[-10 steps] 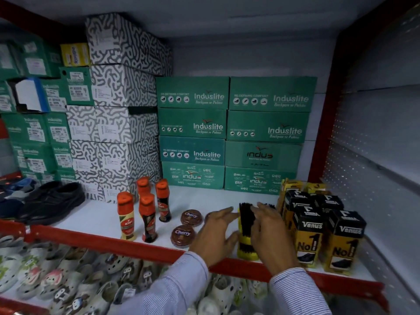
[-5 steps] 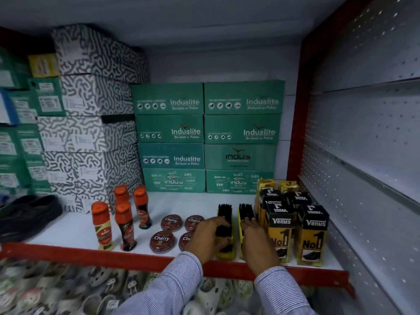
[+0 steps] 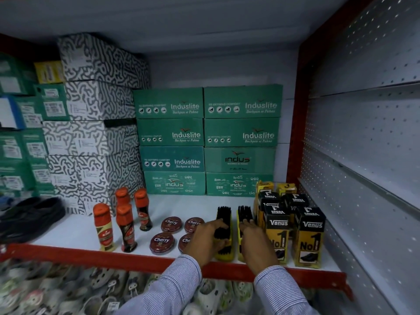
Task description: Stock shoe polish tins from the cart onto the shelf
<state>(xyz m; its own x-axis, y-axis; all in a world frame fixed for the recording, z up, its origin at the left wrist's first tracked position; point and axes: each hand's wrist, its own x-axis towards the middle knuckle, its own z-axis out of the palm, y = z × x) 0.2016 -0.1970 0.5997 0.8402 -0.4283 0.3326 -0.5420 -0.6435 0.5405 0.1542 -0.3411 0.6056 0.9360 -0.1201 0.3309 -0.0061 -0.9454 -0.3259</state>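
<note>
White shelf board point(image 3: 186, 206) with a red front lip, bounded on the right by a perforated grey side panel point(image 3: 363, 137). Against the back wall stand green shoe boxes point(image 3: 208, 139) marked Induslite and Indus, stacked four high in two columns; to their left, a stack of black-and-white patterned boxes point(image 3: 91, 114). A black shoe point(image 3: 31, 215) lies at the far left of the shelf. At the right stand yellow-and-black Venus cartons point(image 3: 293, 226), upright in a tight cluster; at the left stand four orange-capped polish bottles point(image 3: 123, 218), upright and near each other. Between these groups, two yellow-backed black-bristled brushes point(image 3: 223, 233) lie side by side, lengthwise front to back. The left hand point(image 3: 205, 239) is closed around the left brush, fingers over the bristles; the right hand point(image 3: 254, 242) rests over the right brush, fingers curled on it, just beside the cartons. The shoe polish tins point(image 3: 171, 233), four round brown Cherry tins, lie flat in a two-by-two block just left of the left hand, which partly hides the two on the right. Both sleeves are striped.
</note>
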